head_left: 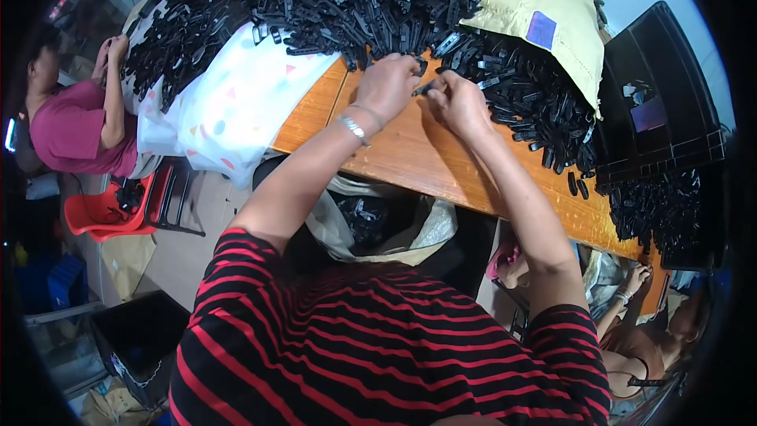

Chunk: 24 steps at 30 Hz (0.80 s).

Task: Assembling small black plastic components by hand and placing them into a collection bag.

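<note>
My left hand point(386, 85), with a bracelet at its wrist, is closed at the near edge of a big heap of small, long black parts point(347, 8). At its fingertips sits a small black part point(421, 65). Close by on the right, my right hand point(461, 102) pinches another thin dark part point(421, 89) between thumb and finger. Both hands are just above the wooden table point(402, 146). The parts look like plastic clips, but their exact kind is too small to tell.
A white patterned plastic sheet point(236, 102) hangs over the table's left edge. A yellow sack point(544, 0) lies on the heap at right, beside a black crate point(662, 95). Below the table edge is an open sack point(331, 237). Other people work at left and lower right.
</note>
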Each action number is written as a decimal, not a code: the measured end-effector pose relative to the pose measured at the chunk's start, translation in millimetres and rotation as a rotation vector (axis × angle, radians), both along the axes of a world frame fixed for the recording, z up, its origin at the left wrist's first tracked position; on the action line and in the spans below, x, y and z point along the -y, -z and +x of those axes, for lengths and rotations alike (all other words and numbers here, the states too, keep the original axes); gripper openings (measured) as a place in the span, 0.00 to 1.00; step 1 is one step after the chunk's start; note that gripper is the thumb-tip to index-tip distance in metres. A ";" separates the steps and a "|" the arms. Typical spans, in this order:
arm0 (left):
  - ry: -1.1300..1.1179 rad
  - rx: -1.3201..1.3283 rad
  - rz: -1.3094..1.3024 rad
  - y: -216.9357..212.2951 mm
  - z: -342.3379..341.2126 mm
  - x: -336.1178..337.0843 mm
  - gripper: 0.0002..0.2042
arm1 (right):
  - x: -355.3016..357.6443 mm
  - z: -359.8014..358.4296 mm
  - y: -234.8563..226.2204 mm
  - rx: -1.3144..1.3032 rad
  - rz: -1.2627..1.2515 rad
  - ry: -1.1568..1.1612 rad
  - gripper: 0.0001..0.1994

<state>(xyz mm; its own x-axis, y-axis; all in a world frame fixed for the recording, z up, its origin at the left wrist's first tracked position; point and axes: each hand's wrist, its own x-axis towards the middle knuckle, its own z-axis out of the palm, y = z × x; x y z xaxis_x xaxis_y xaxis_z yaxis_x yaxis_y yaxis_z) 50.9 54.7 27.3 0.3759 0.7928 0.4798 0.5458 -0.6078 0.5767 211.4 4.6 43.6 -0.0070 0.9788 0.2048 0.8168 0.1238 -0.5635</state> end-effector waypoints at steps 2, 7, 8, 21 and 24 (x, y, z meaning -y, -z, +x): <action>-0.022 -0.041 0.068 4.4 18.7 -14.8 0.07 | -12.9 -7.4 9.9 0.080 0.058 0.037 0.09; -0.074 -0.321 0.085 11.1 37.4 -33.6 0.07 | -16.5 -6.9 23.0 0.047 -0.043 0.115 0.11; -0.072 -0.334 0.120 11.6 37.1 -31.8 0.07 | -11.0 -6.3 15.8 0.054 -0.083 0.096 0.11; -0.013 -0.356 -0.041 9.0 3.5 21.7 0.08 | 46.6 8.1 4.8 0.320 0.019 -0.155 0.11; 0.005 -0.322 -0.083 4.4 -4.0 29.7 0.06 | 52.2 11.7 3.7 0.318 -0.018 -0.114 0.13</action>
<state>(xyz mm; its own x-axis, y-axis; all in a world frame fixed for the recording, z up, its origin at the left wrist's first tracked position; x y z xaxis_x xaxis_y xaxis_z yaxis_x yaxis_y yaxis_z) 46.8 25.0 22.9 0.5016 0.8219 0.2700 0.7051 -0.5692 0.4229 223.0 -47.6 39.9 -0.1777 0.9714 0.1572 0.9333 0.2171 -0.2859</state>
